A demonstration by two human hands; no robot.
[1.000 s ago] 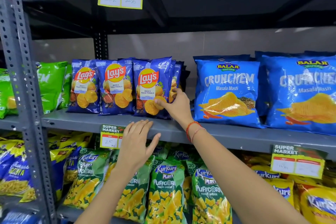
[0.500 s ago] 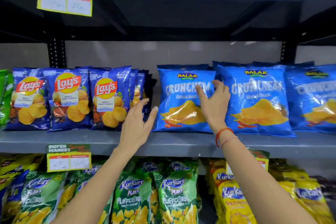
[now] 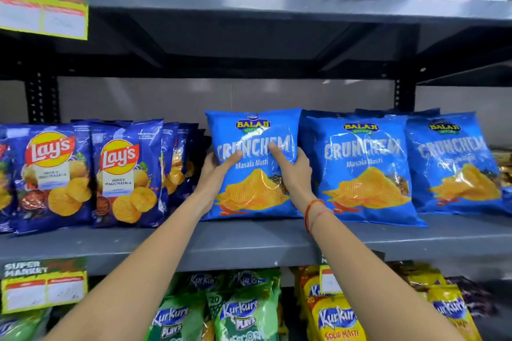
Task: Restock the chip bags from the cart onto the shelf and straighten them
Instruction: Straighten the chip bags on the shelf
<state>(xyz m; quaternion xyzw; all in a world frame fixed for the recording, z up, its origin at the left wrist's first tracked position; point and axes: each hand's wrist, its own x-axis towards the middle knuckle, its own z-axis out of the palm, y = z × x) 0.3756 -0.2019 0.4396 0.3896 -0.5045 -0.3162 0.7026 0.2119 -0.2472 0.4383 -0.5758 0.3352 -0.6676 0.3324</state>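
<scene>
Blue crinkly Crunchem bag [image 3: 253,174] between hands.

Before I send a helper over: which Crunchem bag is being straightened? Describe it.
On the grey middle shelf, right of the Lay's bags, stand three light-blue Crunchem bags. It is the leftmost Crunchem bag, the only one gripped by the left hand and right hand.

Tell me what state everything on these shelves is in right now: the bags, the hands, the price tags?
Left hand: gripping the left edge of the leftmost Crunchem bag.
Right hand: gripping that bag's right edge.
Leftmost Crunchem bag: upright on the middle shelf, held on both sides.
Other Crunchem bags: standing, leaning back slightly.
Lay's bags: upright, rowed.
Kurkure bags: standing on the lower shelf.
Price tags: hanging from shelf edges, blurred.
</scene>
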